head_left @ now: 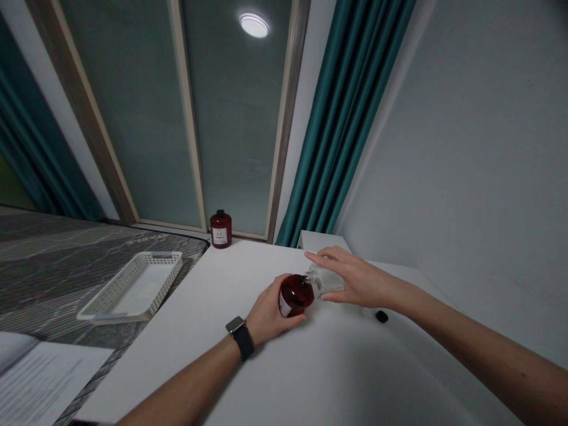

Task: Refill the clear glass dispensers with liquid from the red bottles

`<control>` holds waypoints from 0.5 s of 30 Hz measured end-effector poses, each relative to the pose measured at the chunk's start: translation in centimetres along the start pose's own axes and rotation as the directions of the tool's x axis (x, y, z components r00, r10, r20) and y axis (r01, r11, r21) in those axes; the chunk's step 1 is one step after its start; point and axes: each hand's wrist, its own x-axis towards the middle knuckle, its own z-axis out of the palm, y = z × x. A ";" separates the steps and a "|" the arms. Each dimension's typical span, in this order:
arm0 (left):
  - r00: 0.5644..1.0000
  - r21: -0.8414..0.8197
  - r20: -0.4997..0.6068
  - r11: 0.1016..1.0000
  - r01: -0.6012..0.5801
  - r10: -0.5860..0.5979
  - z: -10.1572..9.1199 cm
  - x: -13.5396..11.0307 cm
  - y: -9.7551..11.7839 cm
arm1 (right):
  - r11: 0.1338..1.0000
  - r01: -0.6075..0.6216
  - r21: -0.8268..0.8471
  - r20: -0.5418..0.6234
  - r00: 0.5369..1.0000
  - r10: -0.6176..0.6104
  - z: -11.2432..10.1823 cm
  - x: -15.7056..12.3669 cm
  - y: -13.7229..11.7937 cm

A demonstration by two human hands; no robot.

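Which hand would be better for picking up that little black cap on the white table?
Probably the right hand, though it holds the clear bottle: the black cap lies on the table just beside its wrist. The left hand is farther off and is wrapped around the tilted red bottle.

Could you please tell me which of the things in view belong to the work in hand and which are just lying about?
In hand: red bottle in the left hand, clear container held by the right hand, small black cap close by.
Lying about: second red bottle at the back, white basket, papers.
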 end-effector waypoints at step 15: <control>1.000 -0.021 -0.004 1.000 -0.003 0.003 0.0 0.0 0.1 | 1.000 0.019 -0.020 -0.011 1.000 -0.020 0.0 0.0 0.0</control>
